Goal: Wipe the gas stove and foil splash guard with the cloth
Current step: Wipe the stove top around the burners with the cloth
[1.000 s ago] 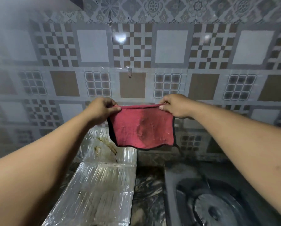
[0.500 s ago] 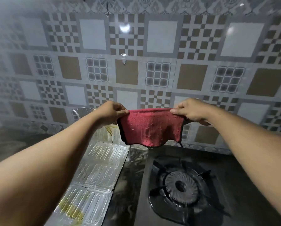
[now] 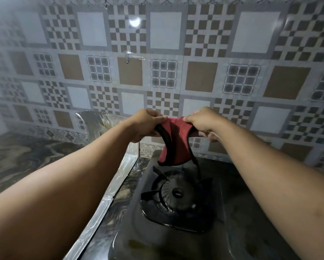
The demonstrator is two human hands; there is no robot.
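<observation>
A red cloth [image 3: 175,145] with a dark edge hangs between both hands, above the back of the black gas stove [image 3: 180,239]. My left hand [image 3: 145,124] pinches its left top corner and my right hand [image 3: 204,122] pinches the right one, close together, so the cloth sags in a fold. The round burner [image 3: 176,193] sits under the cloth. The silver foil splash guard [image 3: 108,192] runs along the stove's left side, mostly hidden by my left forearm, with brown stains on its upright back panel [image 3: 96,124].
A patterned tile wall [image 3: 165,68] rises right behind the stove, with a small clear hook [image 3: 127,58] stuck on it. Marbled dark countertop [image 3: 20,156] spreads to the left of the foil guard.
My hands have come closer together, so the flat-stretched cloth now droops in a fold. The view has shifted right and down, showing more of the stove and burner.
</observation>
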